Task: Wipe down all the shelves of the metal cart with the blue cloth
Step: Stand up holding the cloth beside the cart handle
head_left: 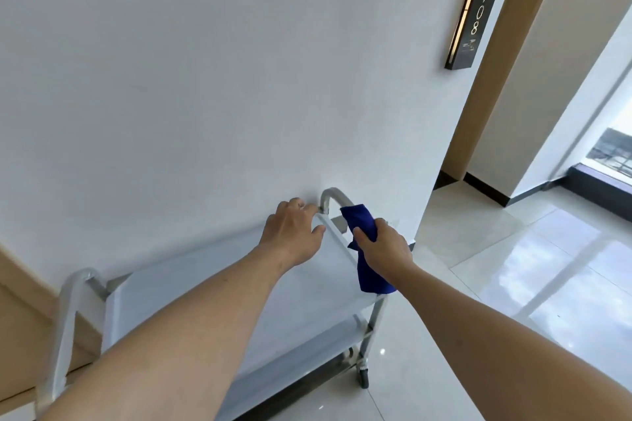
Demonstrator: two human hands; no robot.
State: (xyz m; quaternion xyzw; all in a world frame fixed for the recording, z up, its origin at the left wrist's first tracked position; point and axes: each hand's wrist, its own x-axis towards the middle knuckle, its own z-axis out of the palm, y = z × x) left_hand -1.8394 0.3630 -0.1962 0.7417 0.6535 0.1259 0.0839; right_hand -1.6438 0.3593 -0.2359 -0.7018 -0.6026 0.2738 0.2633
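Note:
The metal cart stands against a white wall, with a flat top shelf and a lower shelf showing beneath it. My left hand reaches over the far right corner of the top shelf, fingers curled at the base of the far handle; whether it grips the metal is unclear. My right hand is closed around the blue cloth, which drapes over the right rim of the top shelf. One end of the cloth sticks up, the other hangs down past the rim.
A second curved handle rises at the cart's near left end. A black caster sits under the right leg. Glossy tiled floor spreads to the right toward a doorway with a wooden frame and a room number sign.

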